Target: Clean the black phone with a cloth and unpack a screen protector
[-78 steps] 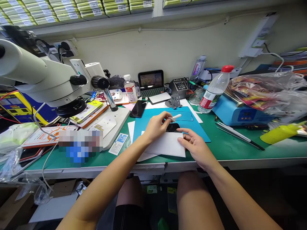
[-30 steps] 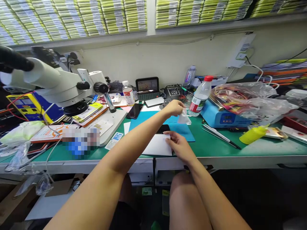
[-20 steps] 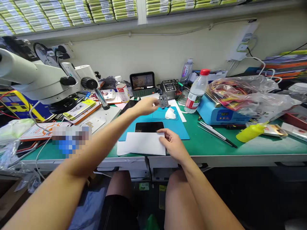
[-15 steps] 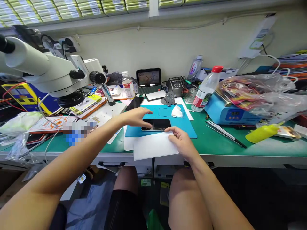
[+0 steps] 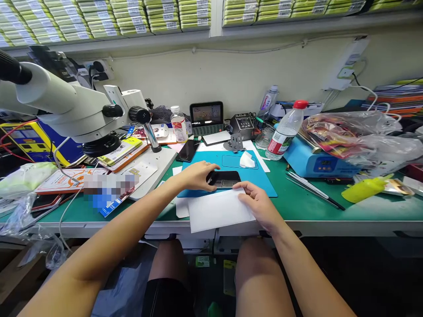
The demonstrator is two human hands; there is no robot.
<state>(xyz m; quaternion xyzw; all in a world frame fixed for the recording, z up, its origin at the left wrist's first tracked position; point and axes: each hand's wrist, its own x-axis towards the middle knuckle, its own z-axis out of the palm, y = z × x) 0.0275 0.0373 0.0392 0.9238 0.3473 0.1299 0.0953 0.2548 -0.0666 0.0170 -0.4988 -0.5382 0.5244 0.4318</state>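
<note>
A black smartphone (image 5: 226, 179) lies on the blue work mat (image 5: 264, 185), its glossy face showing. Around its left end is my left hand (image 5: 198, 176), thumb at the near edge and fingers at the far edge, closed on it. My right hand (image 5: 256, 200) pinches a white rectangular sheet (image 5: 218, 212) by its right end, and the sheet juts over the table's front edge. The right fingertips are close to the phone's right end; whether they touch it I cannot tell. Beyond the phone, a crumpled white tissue (image 5: 247, 160) rests on the mat.
At the left a microscope (image 5: 72, 105) reaches over booklets. Another dark phone (image 5: 188, 150) lies behind the mat's left corner. Right of the mat stand a red-capped bottle (image 5: 284, 132) and a blue device (image 5: 320, 160); tweezers (image 5: 312, 188) and a yellow squeeze bottle (image 5: 365, 189) lie nearby.
My left hand has come down from above the phone onto its left end. The right hand still holds the white sheet. The whole view has shifted slightly as the head moved.
</note>
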